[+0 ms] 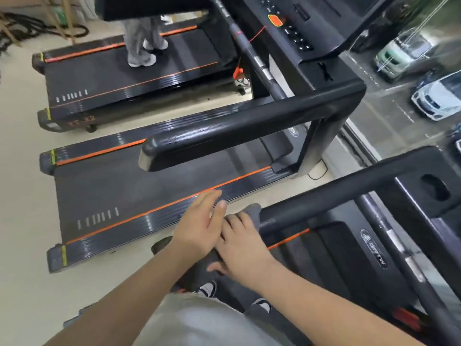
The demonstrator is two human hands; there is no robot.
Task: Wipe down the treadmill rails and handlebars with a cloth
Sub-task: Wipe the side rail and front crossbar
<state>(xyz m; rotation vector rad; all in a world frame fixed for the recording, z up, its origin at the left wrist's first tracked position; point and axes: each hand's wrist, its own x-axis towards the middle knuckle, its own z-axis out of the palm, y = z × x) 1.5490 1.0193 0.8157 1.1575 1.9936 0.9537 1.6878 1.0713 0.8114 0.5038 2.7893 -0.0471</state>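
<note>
A dark grey cloth [252, 212] is draped over the near end of the black handlebar [331, 193] of the treadmill I stand on. My right hand [243, 245] lies on top of the cloth, fingers curled over it and the bar's end. My left hand [199, 226] is just to its left, fingers straight and flat, touching the right hand's edge and the cloth's side. More of the cloth [197, 273] hangs below both hands.
A second treadmill's thick handlebar [224, 136] and belt [139, 193] lie ahead on the left. A person's legs [142, 43] stand on a third treadmill further back. The console [287, 26] is top centre. A window on the right shows parked cars [439, 98].
</note>
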